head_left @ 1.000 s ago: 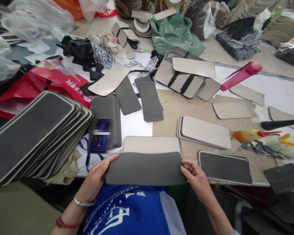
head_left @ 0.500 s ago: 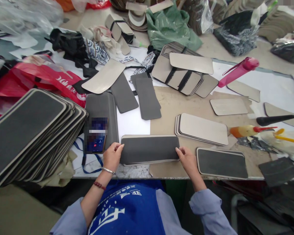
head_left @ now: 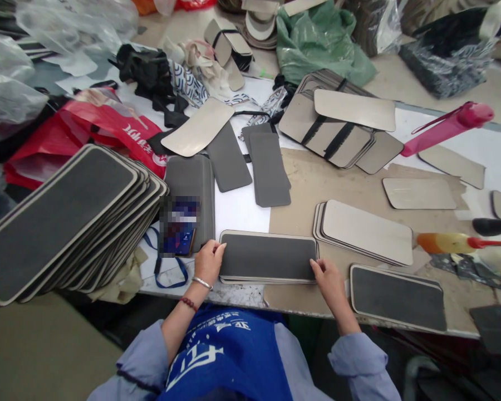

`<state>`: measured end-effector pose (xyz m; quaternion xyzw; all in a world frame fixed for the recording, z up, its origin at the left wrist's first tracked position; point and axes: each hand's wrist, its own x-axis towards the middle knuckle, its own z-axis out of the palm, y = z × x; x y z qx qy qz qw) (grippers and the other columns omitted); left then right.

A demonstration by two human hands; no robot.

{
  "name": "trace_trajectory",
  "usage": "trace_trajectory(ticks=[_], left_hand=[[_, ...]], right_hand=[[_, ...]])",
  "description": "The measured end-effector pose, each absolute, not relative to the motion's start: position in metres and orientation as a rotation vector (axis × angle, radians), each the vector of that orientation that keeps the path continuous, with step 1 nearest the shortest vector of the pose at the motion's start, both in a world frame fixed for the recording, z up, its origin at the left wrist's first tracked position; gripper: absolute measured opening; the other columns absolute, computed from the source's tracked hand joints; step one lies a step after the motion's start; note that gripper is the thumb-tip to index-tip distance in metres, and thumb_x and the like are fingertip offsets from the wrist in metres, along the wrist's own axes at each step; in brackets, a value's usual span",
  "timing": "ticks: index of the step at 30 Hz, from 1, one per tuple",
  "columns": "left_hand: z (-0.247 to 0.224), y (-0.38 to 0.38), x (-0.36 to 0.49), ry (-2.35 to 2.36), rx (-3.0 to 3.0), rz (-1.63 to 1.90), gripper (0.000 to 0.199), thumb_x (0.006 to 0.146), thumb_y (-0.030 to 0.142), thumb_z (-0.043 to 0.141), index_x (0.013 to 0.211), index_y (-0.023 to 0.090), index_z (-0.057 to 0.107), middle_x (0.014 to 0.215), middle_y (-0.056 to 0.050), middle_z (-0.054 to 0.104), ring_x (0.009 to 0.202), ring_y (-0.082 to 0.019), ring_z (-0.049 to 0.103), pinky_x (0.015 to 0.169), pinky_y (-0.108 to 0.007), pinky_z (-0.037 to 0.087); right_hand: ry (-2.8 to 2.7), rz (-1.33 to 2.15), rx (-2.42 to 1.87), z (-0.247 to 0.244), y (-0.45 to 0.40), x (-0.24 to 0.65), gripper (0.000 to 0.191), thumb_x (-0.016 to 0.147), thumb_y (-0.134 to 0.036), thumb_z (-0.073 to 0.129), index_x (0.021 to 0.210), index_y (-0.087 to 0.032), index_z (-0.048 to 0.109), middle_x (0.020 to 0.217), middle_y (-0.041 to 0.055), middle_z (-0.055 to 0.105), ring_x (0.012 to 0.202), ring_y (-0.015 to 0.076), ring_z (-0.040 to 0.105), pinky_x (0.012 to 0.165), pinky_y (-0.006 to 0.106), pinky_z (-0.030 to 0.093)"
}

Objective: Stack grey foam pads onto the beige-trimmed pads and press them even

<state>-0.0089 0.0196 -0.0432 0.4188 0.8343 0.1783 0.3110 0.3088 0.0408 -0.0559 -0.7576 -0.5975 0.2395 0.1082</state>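
Grey sheet [head_left: 267,256] already sits on beige panel [head_left: 271,280]; left hand [head_left: 209,260] and right hand [head_left: 329,281] pinch its ends (beyond the panel, loose grey pieces [head_left: 269,170] lie unmounted).

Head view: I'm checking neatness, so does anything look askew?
Yes: the tall stack at the left is fanned, its edges unaligned. The dark panel between the left hand and the right hand looks straight.

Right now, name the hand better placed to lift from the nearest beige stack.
The right hand, I'd judge: it touches the right end of the dark panel, near that beige stack; the left hand is at the opposite end.
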Motion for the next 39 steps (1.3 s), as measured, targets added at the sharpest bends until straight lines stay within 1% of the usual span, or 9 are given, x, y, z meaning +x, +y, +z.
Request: trace_trajectory(ticks=[5,11,17,22,27,39], left_hand=[[-0.045,0.018,-0.008,2.218,1.163,0.409,0.018,0.084,0.03,0.053,0.068,0.02,0.054,0.066,0.0,0.061,0.065,-0.015,0.055,0.062,-0.024,0.034],[-0.037,0.022,-0.004,2.293,1.258,0.094,0.02,0.09,0.035,0.046,0.082,0.021,0.057,0.077,-0.003,0.066,0.07,-0.017,0.06,0.057,-0.026,0.03],[-0.035,0.024,0.0,2.317,1.348,-0.163,0.027,0.092,0.04,0.038,0.09,0.02,0.057,0.078,-0.007,0.067,0.07,-0.022,0.062,0.052,-0.027,0.028],[-0.035,0.025,0.0,2.316,1.395,-0.191,0.028,0.091,0.041,0.037,0.089,0.021,0.057,0.076,-0.008,0.067,0.068,-0.024,0.062,0.051,-0.028,0.028],[-0.035,0.026,0.0,2.326,1.426,-0.169,0.028,0.09,0.041,0.038,0.087,0.021,0.058,0.074,-0.007,0.066,0.064,-0.024,0.062,0.05,-0.028,0.03],[-0.037,0.026,0.0,2.338,1.343,-0.128,0.027,0.092,0.04,0.039,0.088,0.02,0.058,0.082,-0.007,0.069,0.074,-0.023,0.063,0.055,-0.027,0.031]], right_hand=[[-1.757,0.713,-2.256,-0.057,0.041,0.309,0.052,0.074,-0.07,0.028,0.059,-0.023,0.046,0.064,0.0065,0.055,0.065,0.0214,0.05,0.063,0.033,0.036],[-1.769,0.66,-2.254,-0.059,0.041,0.307,0.05,0.077,-0.066,0.027,0.059,-0.023,0.045,0.063,0.0073,0.055,0.065,0.0218,0.05,0.064,0.034,0.036],[-1.801,0.594,-2.26,-0.063,0.038,0.305,0.038,0.082,-0.053,0.031,0.061,-0.023,0.042,0.065,0.0064,0.055,0.068,0.0205,0.052,0.066,0.031,0.038],[-1.823,0.548,-2.254,-0.065,0.037,0.305,0.032,0.085,-0.044,0.034,0.062,-0.023,0.041,0.067,0.0054,0.055,0.068,0.0194,0.052,0.066,0.031,0.037],[-1.817,0.559,-2.25,-0.064,0.037,0.304,0.033,0.086,-0.045,0.033,0.061,-0.023,0.039,0.065,0.0048,0.054,0.066,0.0188,0.05,0.064,0.031,0.037],[-1.786,0.626,-2.27,-0.061,0.041,0.304,0.042,0.079,-0.06,0.026,0.061,-0.024,0.039,0.064,0.0062,0.052,0.066,0.0202,0.048,0.064,0.033,0.036]])
